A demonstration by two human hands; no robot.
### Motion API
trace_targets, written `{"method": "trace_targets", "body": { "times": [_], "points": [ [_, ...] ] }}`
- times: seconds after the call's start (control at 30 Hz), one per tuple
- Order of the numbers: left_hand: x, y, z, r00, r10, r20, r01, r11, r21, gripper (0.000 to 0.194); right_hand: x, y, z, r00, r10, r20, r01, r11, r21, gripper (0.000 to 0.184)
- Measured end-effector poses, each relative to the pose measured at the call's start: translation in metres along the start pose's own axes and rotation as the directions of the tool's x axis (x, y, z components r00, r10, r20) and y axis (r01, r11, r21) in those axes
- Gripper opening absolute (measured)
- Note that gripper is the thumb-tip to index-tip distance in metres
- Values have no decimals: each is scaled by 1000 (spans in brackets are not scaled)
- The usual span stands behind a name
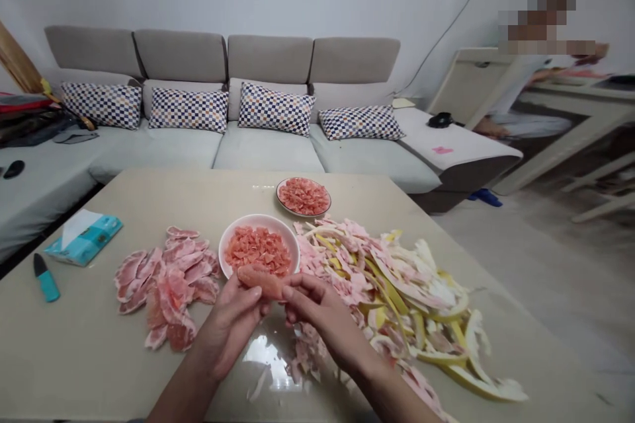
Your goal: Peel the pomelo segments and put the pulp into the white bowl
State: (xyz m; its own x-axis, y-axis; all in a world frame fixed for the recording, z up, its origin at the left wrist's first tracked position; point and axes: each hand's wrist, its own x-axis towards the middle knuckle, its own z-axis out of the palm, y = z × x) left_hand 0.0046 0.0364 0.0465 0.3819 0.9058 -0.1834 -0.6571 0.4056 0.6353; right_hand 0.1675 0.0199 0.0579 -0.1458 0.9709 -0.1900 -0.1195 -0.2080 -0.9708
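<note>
Against a pale wall, a long grey sofa [270, 145] with checkered cushions [276, 109] is seen behind a glossy counter [64, 357]. Just on the near side of the white bowl [223, 243] of pink fruit pieces [258, 248], a pomelo segment [262, 282] is held by both hands, one end clamped in the grip of the left hand [235, 320] and the other pinched in the grip of the right hand [322, 314]. Left of the bowl, unpeeled segments [173, 277] are piled, and to its right yellow-and-white peels [397, 291] are heaped.
</note>
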Motion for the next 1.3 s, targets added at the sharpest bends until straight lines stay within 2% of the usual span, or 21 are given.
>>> {"method": "trace_targets", "body": {
  "times": [0.1, 0.2, 0.37, 0.5, 0.7, 0.8, 0.9, 0.97, 1.0, 1.1, 1.17, 1.23, 1.3],
  "points": [
    [1, 2, 3, 996, 19, -85, -3, 984, 177, 34, 4, 1, -5, 998, 48, 27, -52, 986, 159, 32],
    [3, 1, 5, 991, 40, -127, -1, 957, 289, 28, 5, 4, -5, 1000, 20, 15, -23, 981, 195, 34],
    [5, -4, 0, 991, 99, -87, -51, 897, 440, 27, 5, 5, -1, 992, -82, -99, 87, 995, 48, 32],
    [7, -6, -8, 981, 182, -63, -104, 775, 623, 33, 4, 4, 1, 987, -109, -120, 105, 994, -44, 29],
    [10, -9, -11, 914, 404, 39, -268, 528, 806, 22, 3, 1, 1, 982, -117, -146, 100, 988, -121, 27],
    [9, -12, -9, 882, 463, 86, -325, 466, 823, 19, 3, 1, -1, 980, -132, -148, 104, 978, -179, 24],
    [8, -15, -7, 875, 474, 95, -331, 443, 833, 18, 5, 1, -2, 976, -141, -165, 103, 970, -220, 20],
    [8, -16, -6, 888, 458, 50, -298, 488, 820, 20, 7, 1, -1, 975, -140, -173, 101, 970, -220, 18],
    [8, -15, -5, 902, 432, 14, -273, 543, 794, 21, 8, 1, -1, 977, -133, -168, 97, 974, -205, 17],
    [8, -11, -5, 967, 246, -64, -147, 748, 647, 26, 13, 1, -2, 990, -88, -111, 75, 991, -110, 15],
    [8, -7, -5, 991, 112, -67, -61, 850, 524, 27, 16, 1, -5, 996, -53, -74, 50, 998, -42, 17],
    [8, -5, -6, 996, 53, -73, -16, 903, 429, 27, 17, 1, -7, 997, -28, -75, 28, 1000, -11, 21],
    [8, -4, -7, 993, 75, -96, -30, 917, 399, 28, 16, 1, -9, 995, -29, -92, 25, 999, -38, 23]
  ]
}}
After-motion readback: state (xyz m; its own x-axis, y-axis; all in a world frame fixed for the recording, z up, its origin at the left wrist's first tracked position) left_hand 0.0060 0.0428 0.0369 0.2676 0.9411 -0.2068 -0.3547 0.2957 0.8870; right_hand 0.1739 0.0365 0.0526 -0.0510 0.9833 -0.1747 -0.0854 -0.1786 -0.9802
